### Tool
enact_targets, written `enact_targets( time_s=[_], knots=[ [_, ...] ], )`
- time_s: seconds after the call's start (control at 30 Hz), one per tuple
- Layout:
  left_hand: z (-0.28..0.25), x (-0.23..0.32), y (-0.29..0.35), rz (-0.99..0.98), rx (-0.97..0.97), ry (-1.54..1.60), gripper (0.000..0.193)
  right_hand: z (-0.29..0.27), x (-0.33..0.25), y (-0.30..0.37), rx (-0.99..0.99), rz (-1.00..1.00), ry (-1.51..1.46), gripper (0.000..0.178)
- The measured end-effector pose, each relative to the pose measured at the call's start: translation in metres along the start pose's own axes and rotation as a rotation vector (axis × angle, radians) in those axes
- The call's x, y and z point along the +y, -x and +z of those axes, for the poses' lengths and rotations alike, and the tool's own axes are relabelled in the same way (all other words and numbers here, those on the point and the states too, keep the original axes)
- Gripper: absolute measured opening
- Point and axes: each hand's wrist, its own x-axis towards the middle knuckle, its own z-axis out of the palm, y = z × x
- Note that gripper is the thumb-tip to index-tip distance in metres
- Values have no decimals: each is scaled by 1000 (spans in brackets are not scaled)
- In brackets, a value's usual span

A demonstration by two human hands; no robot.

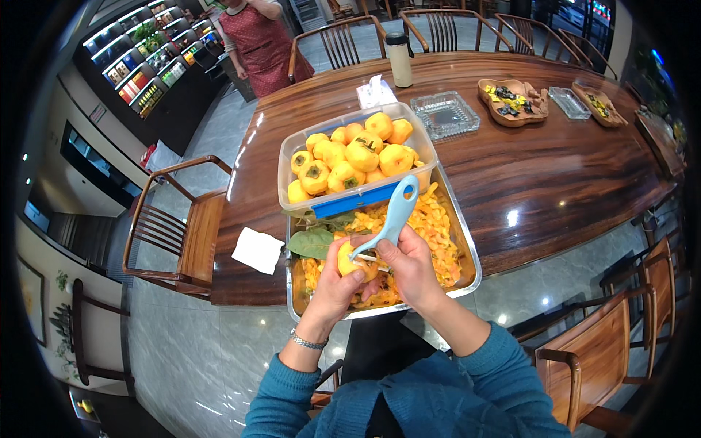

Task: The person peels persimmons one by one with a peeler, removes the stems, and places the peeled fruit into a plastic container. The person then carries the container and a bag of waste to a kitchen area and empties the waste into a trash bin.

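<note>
Over a metal tray (pixel 472 259) heaped with orange peelings (pixel 431 219), my left hand (pixel 331 281) grips a yellow-orange persimmon (pixel 349 255). My right hand (pixel 411 269) is closed round a light blue peeler (pixel 398 212), its loop-ended handle pointing up and away. The peeler's head lies against the persimmon's skin; part of the blade is hidden by my fingers. At the tray's far end sits a clear plastic tub (pixel 286 164) piled with peeled persimmons (pixel 363 155), several with dark calyxes. Large green leaves (pixel 312 242) lie at the tray's left side.
A white napkin (pixel 258 250) rests on the wooden table (pixel 511 197) at left. Beyond the tub stand a tissue pack (pixel 375 93), a bottle (pixel 399 60), a glass ashtray (pixel 445 115) and a wooden snack dish (pixel 512 102). Chairs surround the table; a person in a red apron (pixel 255 44) stands far left.
</note>
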Motion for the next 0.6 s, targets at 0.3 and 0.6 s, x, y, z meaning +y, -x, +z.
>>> enact_targets(
  time_s=[0.3, 0.6],
  knots=[
    [-12, 5, -4, -240, -180, 351, 65, -3, 5, 3, -37, -28, 74, 23],
    [5, -5, -6, 40, 54, -148, 58, -4, 14, 3, 68, -115, 233, 23]
  ],
)
